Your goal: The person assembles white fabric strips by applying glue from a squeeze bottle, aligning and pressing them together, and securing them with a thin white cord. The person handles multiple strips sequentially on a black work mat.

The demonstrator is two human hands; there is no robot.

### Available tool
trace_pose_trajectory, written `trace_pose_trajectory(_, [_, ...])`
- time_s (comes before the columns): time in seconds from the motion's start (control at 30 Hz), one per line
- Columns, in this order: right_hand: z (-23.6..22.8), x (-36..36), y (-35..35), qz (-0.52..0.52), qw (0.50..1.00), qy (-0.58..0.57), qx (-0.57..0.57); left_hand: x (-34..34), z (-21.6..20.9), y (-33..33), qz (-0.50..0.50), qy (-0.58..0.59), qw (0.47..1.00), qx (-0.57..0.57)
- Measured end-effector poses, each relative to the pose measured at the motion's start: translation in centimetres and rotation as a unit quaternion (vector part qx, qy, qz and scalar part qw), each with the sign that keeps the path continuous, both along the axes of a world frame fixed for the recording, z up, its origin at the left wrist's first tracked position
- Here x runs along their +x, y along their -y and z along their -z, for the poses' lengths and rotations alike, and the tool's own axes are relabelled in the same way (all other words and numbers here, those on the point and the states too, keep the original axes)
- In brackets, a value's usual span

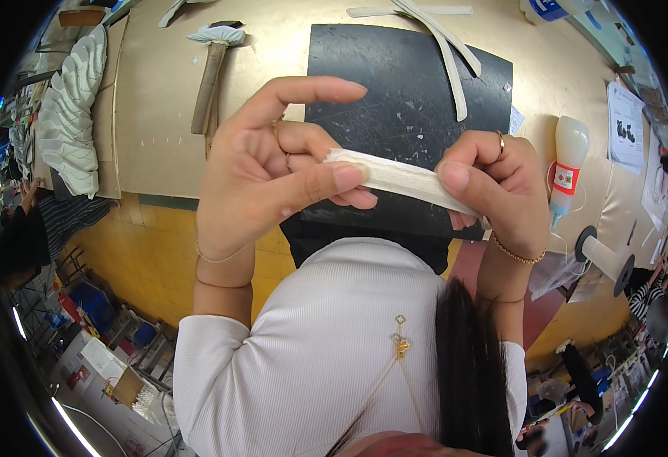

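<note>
Between my two hands a short off-white strip is stretched out, tilted down toward the right, with a frayed left end. My left hand pinches that end between thumb and fingers, its index finger lifted away. At the other end my right hand grips the strip between thumb and curled fingers. Below the strip lies a black work mat with a scuffed surface. Whether the strip is cloth or leather I cannot tell.
Long pale strips cross the mat's far right corner. A hammer with a wrapped head lies at left, near stacked white pieces. To the right are a glue bottle, a thread spool and a printed sheet.
</note>
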State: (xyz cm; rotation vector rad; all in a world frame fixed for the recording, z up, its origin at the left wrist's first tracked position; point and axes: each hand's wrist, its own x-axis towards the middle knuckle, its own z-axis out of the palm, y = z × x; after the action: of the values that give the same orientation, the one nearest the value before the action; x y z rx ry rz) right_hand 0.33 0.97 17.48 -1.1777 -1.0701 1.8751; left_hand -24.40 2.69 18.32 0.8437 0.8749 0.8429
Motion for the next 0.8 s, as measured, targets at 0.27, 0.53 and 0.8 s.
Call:
trace_pose_trajectory(0.27, [1.1,0.1,0.4,0.02,0.999,-0.04,0.008,0.3,0.0,0.0,0.021,0.003,0.999,-0.028])
trace_pose_trajectory(0.53, [1.4,0.4,0.6,0.024,0.999,-0.04,-0.028,0.7,0.3,0.1,0.037,-0.008,0.999,-0.018])
trace_pose_trajectory(0.8, [5.3,4.7,3.8,0.016,0.988,0.14,-0.06,-0.7,5.9,-0.2,0.069,-0.131,0.989,-0.023])
